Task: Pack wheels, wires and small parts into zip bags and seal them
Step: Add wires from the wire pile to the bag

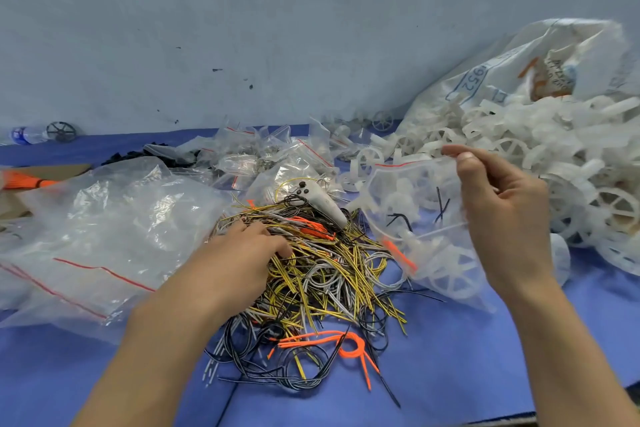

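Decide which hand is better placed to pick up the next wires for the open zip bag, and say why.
Left. The left hand already rests on the wire pile, fingers among the strands. The right hand is busy pinching the zip bag open.

head view looks down, close over table [450, 374].

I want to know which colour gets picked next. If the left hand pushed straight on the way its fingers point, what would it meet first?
Probably the orange wires atop the wire pile, just past the left hand; depth is unclear.

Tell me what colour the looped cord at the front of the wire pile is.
Bright orange; the cord shows clearly in the head view.
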A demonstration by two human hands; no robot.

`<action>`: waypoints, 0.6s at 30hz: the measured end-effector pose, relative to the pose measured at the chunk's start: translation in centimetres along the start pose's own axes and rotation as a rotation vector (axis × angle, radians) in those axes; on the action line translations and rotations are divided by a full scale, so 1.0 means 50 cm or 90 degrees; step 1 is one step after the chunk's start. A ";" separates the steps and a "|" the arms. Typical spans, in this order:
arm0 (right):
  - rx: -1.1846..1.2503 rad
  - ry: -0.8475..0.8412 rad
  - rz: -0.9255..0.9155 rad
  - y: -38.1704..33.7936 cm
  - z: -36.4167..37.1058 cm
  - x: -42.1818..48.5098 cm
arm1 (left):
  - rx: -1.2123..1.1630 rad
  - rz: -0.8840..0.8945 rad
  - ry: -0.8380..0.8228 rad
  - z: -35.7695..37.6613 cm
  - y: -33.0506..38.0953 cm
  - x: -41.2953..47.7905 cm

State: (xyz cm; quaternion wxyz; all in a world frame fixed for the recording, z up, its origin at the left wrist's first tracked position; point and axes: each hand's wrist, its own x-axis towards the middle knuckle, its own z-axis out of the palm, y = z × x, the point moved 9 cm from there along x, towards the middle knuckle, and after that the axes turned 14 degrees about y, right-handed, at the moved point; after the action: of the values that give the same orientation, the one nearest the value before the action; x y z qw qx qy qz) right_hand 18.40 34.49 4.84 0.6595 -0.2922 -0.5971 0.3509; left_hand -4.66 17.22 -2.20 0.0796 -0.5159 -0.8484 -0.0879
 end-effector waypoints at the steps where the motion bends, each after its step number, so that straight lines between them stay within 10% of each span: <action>1: 0.003 0.001 0.002 0.000 0.000 0.000 | 0.010 0.001 0.013 0.002 -0.004 -0.001; 7: 0.001 -0.012 -0.005 -0.003 0.010 -0.009 | -0.007 0.030 0.131 -0.011 -0.011 0.007; 18: -0.090 -0.093 -0.058 0.001 0.069 -0.057 | -0.564 -0.147 0.447 -0.127 -0.073 0.033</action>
State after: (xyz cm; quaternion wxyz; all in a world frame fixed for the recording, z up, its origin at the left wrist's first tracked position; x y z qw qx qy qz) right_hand 14.85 32.11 3.56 0.6074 -0.2841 -0.6795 0.2977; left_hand -8.36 15.52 4.08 0.1225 -0.3438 -0.7041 -0.6092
